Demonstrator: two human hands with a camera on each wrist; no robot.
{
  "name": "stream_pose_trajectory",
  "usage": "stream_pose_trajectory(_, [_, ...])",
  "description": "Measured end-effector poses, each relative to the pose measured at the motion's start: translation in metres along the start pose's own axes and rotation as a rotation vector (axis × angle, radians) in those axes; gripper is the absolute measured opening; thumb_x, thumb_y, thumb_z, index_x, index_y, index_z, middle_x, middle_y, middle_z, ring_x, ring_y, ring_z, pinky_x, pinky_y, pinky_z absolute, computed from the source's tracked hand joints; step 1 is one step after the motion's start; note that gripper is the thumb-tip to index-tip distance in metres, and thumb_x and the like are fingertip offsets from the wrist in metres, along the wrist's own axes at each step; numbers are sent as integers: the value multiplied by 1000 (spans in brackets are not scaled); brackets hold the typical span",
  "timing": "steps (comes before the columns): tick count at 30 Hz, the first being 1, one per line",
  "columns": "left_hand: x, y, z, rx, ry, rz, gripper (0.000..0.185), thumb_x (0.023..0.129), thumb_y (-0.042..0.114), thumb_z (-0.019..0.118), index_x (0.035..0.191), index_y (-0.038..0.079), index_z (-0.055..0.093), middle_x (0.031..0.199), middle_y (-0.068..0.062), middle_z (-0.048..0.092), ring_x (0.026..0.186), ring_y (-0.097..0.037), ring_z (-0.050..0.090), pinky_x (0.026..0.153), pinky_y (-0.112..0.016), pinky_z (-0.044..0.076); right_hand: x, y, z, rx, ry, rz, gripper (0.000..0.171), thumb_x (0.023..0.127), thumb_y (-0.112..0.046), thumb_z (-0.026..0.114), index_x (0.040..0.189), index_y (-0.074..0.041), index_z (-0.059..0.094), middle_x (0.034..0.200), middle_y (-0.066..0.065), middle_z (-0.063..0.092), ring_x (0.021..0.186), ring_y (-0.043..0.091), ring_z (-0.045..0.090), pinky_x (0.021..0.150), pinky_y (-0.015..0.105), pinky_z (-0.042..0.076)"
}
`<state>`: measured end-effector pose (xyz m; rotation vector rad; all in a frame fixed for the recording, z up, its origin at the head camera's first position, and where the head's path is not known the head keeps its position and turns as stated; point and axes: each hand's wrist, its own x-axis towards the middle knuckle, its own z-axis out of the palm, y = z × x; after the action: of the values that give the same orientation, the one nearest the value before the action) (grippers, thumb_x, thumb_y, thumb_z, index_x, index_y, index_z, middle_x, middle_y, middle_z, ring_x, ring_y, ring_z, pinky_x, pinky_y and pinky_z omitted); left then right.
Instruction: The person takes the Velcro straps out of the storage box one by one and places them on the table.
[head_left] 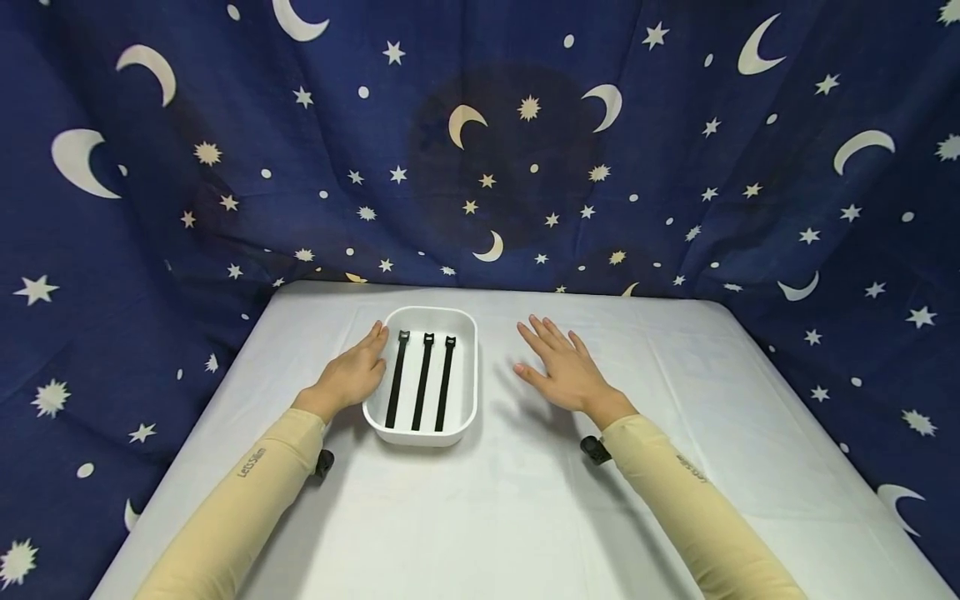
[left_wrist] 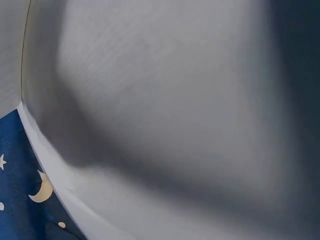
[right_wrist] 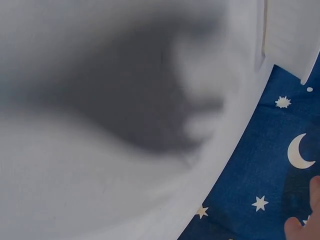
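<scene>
Three black straps in a white tray

Three black straps (head_left: 422, 380) side by side inside white tray (head_left: 463, 392), near the far middle of the table (head_left: 525, 517). Left hand (head_left: 352, 375) flat, fingers straight, touching the tray's left wall. Right hand (head_left: 562, 367) spread open, holding nothing, right of the tray, apart from it. Starry blue cloth (head_left: 675, 167) behind.

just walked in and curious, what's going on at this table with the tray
A person sits at a white table with both arms stretched out. The left hand rests with straight fingers against the left side of a white tray, which holds three black straps lying side by side. The right hand is open, fingers spread, just right of the tray and not touching it. Neither hand holds a strap.
</scene>
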<state>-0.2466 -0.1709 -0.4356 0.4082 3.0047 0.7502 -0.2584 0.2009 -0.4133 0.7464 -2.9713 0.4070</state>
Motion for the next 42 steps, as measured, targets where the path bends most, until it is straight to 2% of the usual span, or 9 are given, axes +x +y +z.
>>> stream_pose_trajectory(6, [1, -4, 7, -97, 26, -8, 60, 104, 18, 37, 158, -3, 19, 166, -21, 18, 154, -38, 21, 127, -51, 19, 3, -7, 3, 1, -9, -7, 74, 100, -66, 36, 162, -29, 18, 170, -4, 8, 158, 23, 8, 127, 61, 6])
stream_pose_trajectory(12, [-2, -5, 8, -154, 33, -21, 59, 105, 18, 36, 158, -1, 19, 167, -17, 16, 155, -36, 19, 128, -50, 17, 6, -14, 6, 5, -11, -21, 73, 101, -61, 40, 162, -27, 19, 170, -3, 10, 158, 24, 10, 126, 61, 8])
stream_pose_trajectory(21, [-1, -4, 4, -150, 45, -34, 59, 105, 19, 35, 159, 2, 19, 168, -15, 16, 155, -35, 19, 128, -51, 17, 15, -29, 11, 45, -17, -56, 76, 99, -64, 41, 160, -22, 26, 168, 2, 22, 157, 24, 17, 125, 61, 17])
stream_pose_trajectory(26, [0, -4, 4, -151, 47, -35, 59, 105, 19, 35, 159, 2, 19, 167, -16, 17, 155, -35, 19, 128, -51, 18, 21, -41, 12, 85, -15, -84, 77, 98, -58, 51, 158, -13, 32, 164, 9, 33, 153, 29, 27, 123, 60, 25])
stream_pose_trajectory(31, [0, -4, 3, -158, 48, -39, 58, 106, 22, 35, 159, 3, 20, 168, -14, 17, 155, -34, 20, 128, -50, 18, 31, -57, 11, 161, 3, -95, 72, 97, -49, 58, 150, -2, 43, 152, 14, 49, 144, 34, 42, 121, 51, 35])
stream_pose_trajectory(37, [1, -5, 4, -159, 54, -37, 57, 108, 23, 34, 158, 2, 21, 167, -16, 20, 154, -34, 21, 128, -50, 19, 43, -84, 9, 252, -16, -73, 65, 96, -43, 61, 141, 3, 53, 141, 19, 59, 134, 35, 53, 116, 48, 42])
stream_pose_trajectory(40, [1, -5, 4, -152, 57, -35, 56, 107, 22, 34, 158, 2, 22, 166, -16, 21, 154, -35, 22, 128, -50, 19, 49, -98, 11, 267, -26, -79, 58, 94, -40, 64, 133, 3, 60, 131, 20, 65, 123, 32, 62, 109, 45, 50])
stream_pose_trajectory(42, [1, -5, 5, -149, 58, -35, 56, 108, 22, 34, 158, 2, 22, 166, -16, 21, 154, -35, 22, 127, -50, 19, 52, -106, 13, 262, -41, -87, 48, 93, -38, 66, 121, 1, 68, 109, 15, 73, 101, 25, 68, 92, 38, 56])
